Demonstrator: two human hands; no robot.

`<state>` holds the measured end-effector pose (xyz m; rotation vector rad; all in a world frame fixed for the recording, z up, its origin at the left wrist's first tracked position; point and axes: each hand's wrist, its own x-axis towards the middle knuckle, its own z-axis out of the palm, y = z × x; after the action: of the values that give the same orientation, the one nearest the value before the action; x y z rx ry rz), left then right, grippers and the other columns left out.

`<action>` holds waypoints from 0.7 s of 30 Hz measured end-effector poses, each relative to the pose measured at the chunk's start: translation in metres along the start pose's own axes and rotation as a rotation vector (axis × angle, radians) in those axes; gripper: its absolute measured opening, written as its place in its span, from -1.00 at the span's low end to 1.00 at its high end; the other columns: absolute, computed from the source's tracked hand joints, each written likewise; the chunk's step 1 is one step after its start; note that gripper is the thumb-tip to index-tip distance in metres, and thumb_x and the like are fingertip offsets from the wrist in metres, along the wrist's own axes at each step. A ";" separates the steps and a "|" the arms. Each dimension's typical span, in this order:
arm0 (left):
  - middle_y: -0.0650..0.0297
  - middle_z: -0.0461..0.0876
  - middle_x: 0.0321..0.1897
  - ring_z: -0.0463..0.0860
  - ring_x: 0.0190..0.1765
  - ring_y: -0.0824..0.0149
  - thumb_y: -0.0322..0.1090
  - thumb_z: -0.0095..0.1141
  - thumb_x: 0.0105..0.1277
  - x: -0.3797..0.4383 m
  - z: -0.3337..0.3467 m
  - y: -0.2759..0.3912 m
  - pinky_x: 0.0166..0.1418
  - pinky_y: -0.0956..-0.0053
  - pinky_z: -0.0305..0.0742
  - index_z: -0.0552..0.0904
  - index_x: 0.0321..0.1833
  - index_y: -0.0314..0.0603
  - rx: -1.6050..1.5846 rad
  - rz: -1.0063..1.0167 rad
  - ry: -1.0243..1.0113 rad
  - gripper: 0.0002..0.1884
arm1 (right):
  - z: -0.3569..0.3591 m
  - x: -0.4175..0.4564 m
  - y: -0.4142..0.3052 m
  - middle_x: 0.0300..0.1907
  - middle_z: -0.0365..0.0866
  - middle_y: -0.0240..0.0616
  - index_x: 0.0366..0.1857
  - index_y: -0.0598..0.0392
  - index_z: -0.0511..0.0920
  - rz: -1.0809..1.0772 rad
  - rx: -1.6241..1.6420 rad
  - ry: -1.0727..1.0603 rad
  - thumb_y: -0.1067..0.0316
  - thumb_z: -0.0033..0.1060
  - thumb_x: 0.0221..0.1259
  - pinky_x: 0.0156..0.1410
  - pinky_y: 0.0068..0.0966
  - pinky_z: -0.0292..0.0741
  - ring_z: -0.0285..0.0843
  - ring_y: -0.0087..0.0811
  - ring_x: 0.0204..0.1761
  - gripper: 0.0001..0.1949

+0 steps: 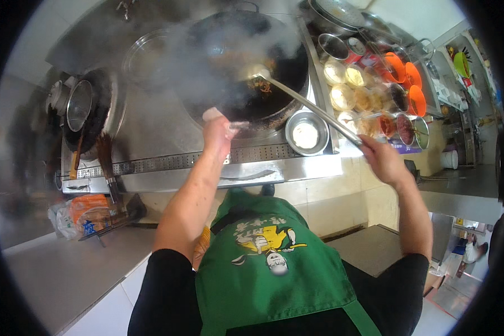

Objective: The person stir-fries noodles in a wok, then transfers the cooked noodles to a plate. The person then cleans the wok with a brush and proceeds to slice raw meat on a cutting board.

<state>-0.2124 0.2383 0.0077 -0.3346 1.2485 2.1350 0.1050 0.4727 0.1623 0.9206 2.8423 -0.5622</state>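
Note:
My left hand [217,131] grips a pale folded cloth [212,113] at the near rim of a large black wok [285,90]. My right hand [382,158] is closed around the handle end of a long metal ladle [308,103]. The ladle slants up to the left, its bowl [254,72] inside the wok. Browned food pieces [260,86] lie just below the bowl. Thick steam or smoke hides much of the wok's left and far side. A metal pot [306,132] with whitish contents stands right of the wok, under the ladle's handle.
Seasoning containers [342,96] and orange bowls [416,101] crowd the right side. A second wok [98,105] with a mesh strainer [80,105] sits left, near a bristle brush [105,155]. A perforated drain strip [172,161] edges the stove. Another person [472,252] is far right.

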 end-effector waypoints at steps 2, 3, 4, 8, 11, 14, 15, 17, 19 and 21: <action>0.21 0.46 -0.43 0.66 -0.35 0.17 -0.55 0.00 0.18 0.019 0.005 0.000 -0.22 0.31 0.61 0.39 -0.44 -0.16 0.025 0.009 0.004 -0.88 | -0.046 -0.012 0.001 -0.21 0.71 0.10 0.19 0.01 0.60 -0.006 -0.159 -0.008 0.20 0.13 0.43 -0.01 -0.08 0.58 0.68 0.13 -0.13 -0.67; 0.19 0.47 -0.40 0.65 -0.34 0.16 -0.55 0.01 0.18 0.029 0.005 0.000 -0.20 0.29 0.63 0.40 -0.41 -0.18 0.043 0.016 0.010 -0.90 | -0.063 -0.015 0.000 -0.21 0.71 0.09 0.20 0.01 0.59 -0.016 -0.247 -0.001 0.21 0.13 0.43 -0.01 -0.08 0.58 0.68 0.12 -0.13 -0.66; 0.14 0.49 -0.30 0.67 -0.29 0.08 -0.55 0.01 0.20 0.037 0.005 0.002 -0.09 0.17 0.70 0.44 -0.31 -0.25 0.089 0.020 0.000 -0.94 | -0.079 -0.015 -0.008 -0.21 0.71 0.09 0.20 0.01 0.59 0.018 -0.289 -0.020 0.22 0.14 0.41 -0.01 -0.08 0.58 0.68 0.11 -0.12 -0.66; 0.02 0.50 -0.04 0.68 -0.03 0.01 -0.49 0.03 0.28 0.044 0.000 -0.004 0.05 0.05 0.73 0.45 -0.05 -0.40 0.085 -0.145 -0.057 -0.79 | -0.053 0.028 -0.007 -0.17 0.72 0.09 0.24 -0.04 0.58 0.046 -0.316 0.000 0.25 0.11 0.41 0.00 -0.06 0.58 0.69 0.11 -0.10 -0.64; 0.03 0.50 0.05 0.62 0.10 0.03 -0.39 0.07 0.39 0.041 -0.001 -0.003 0.07 0.07 0.72 0.43 0.12 -0.37 0.119 -0.205 -0.044 -0.69 | 0.027 0.100 -0.021 -0.13 0.72 0.14 0.23 -0.02 0.58 0.057 -0.261 0.009 0.17 0.06 0.47 0.04 -0.03 0.58 0.71 0.12 -0.10 -0.65; 0.06 0.50 0.11 0.59 0.15 0.05 -0.32 0.09 0.45 0.020 0.000 0.012 0.12 0.00 0.67 0.44 0.21 -0.29 0.038 -0.232 -0.105 -0.65 | 0.076 0.132 -0.020 -0.08 0.71 0.16 0.19 0.05 0.60 0.003 0.146 0.180 0.12 0.03 0.47 0.10 -0.05 0.56 0.68 0.16 -0.02 -0.63; 0.07 0.50 0.11 0.59 0.14 0.05 -0.32 0.09 0.45 0.017 0.002 0.009 0.12 -0.02 0.66 0.44 0.21 -0.28 -0.004 -0.245 -0.138 -0.66 | 0.105 0.148 -0.005 -0.23 0.75 0.04 0.17 0.12 0.62 0.028 0.282 0.206 0.09 0.05 0.49 -0.11 -0.18 0.62 0.75 -0.03 -0.24 -0.61; -0.01 0.51 0.03 0.62 0.04 -0.02 -0.46 0.05 0.36 0.037 0.000 -0.002 0.07 -0.08 0.66 0.44 0.07 -0.36 -0.103 -0.248 -0.054 -0.74 | 0.123 0.165 -0.035 -0.42 0.68 -0.19 0.12 0.15 0.64 0.244 0.749 -0.041 0.04 0.04 0.51 -0.36 -0.37 0.56 0.65 -0.35 -0.48 -0.60; -0.05 0.50 -0.02 0.64 -0.02 -0.07 -0.55 0.03 0.28 0.065 -0.002 -0.012 0.02 -0.10 0.67 0.43 -0.03 -0.39 -0.131 -0.276 0.037 -0.78 | 0.136 0.159 -0.054 -0.49 0.56 -0.34 0.12 0.12 0.65 0.285 0.763 -0.309 0.06 0.02 0.54 -0.51 -0.51 0.44 0.48 -0.56 -0.58 -0.62; -0.07 0.49 -0.07 0.65 -0.08 -0.10 -0.61 -0.03 0.22 0.067 0.000 -0.012 -0.04 -0.10 0.69 0.41 -0.09 -0.40 -0.097 -0.242 0.039 -0.79 | 0.124 0.125 -0.042 -0.47 0.59 -0.27 0.14 0.15 0.61 0.016 0.560 -0.241 0.13 0.03 0.53 -0.35 -0.43 0.52 0.58 -0.47 -0.47 -0.65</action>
<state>-0.2561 0.2692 -0.0345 -0.5434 1.0688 1.9920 -0.0230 0.4626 0.0352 0.8628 2.4904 -1.4047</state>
